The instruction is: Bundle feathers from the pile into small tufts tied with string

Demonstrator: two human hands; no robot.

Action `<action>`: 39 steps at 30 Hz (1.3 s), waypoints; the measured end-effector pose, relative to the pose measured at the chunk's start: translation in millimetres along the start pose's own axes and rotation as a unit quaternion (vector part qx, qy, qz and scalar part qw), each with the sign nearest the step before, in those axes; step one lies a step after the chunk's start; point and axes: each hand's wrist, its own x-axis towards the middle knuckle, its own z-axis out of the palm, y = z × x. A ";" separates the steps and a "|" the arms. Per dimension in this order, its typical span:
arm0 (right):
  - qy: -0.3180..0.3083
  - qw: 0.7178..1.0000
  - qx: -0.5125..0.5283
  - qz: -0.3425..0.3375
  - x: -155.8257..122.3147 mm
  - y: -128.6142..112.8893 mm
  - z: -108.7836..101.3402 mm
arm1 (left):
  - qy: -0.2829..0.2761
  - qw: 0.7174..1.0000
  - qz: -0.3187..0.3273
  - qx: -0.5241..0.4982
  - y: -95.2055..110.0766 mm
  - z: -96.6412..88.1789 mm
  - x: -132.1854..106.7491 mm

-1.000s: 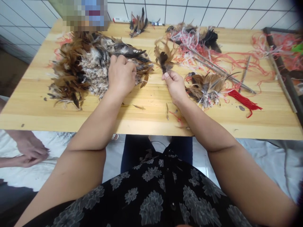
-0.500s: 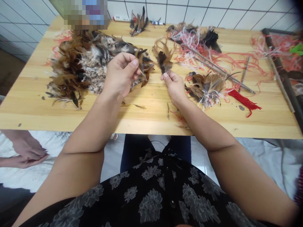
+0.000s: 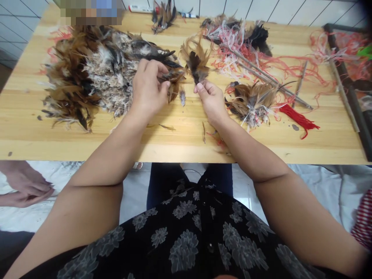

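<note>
Feather work at a counter (image 3: 186,149), seen from the worker's head. The bunch (image 3: 195,61) is in the right hand (image 3: 212,101), just beyond the fingers (image 3: 200,87), which are closed in a pinch on its narrow base, thumb uppermost. Its long axis runs away from the worker, leaning slightly left; the dark base points toward the worker, and the brown tips fan out toward the tiled wall (image 3: 226,7). The bunch lies over the middle of the counter, between the pile (image 3: 110,79) on the left and the strips (image 3: 229,42) on the right. The left hand (image 3: 148,87) is at the pile's right end, fingers curled, with a gap toward the thumb; whether they grip a feather cannot be told. A small feather (image 3: 182,97) lies on the counter between the hands. Right of the right hand is a cluster (image 3: 255,102), brown tips pointing away from the worker, with red yarn (image 3: 299,118) beside it and sticks (image 3: 261,75) beyond.
</note>
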 end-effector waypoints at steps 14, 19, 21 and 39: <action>0.014 1.000 0.000 0.008 0.5 -1.3 3.4 | -0.124 0.985 0.006 0.118 1.0 32.7 -15.1; 0.017 1.000 -0.010 0.003 1.1 0.0 1.7 | -0.130 0.981 -0.035 0.143 -2.0 30.4 -12.3; 0.015 1.000 -0.010 -0.002 0.7 -0.3 1.2 | -0.128 0.982 -0.042 0.133 3.9 25.3 -11.3; -0.058 0.995 0.074 -0.027 2.8 16.6 16.1 | -0.045 0.982 0.018 -0.180 0.4 39.2 -4.8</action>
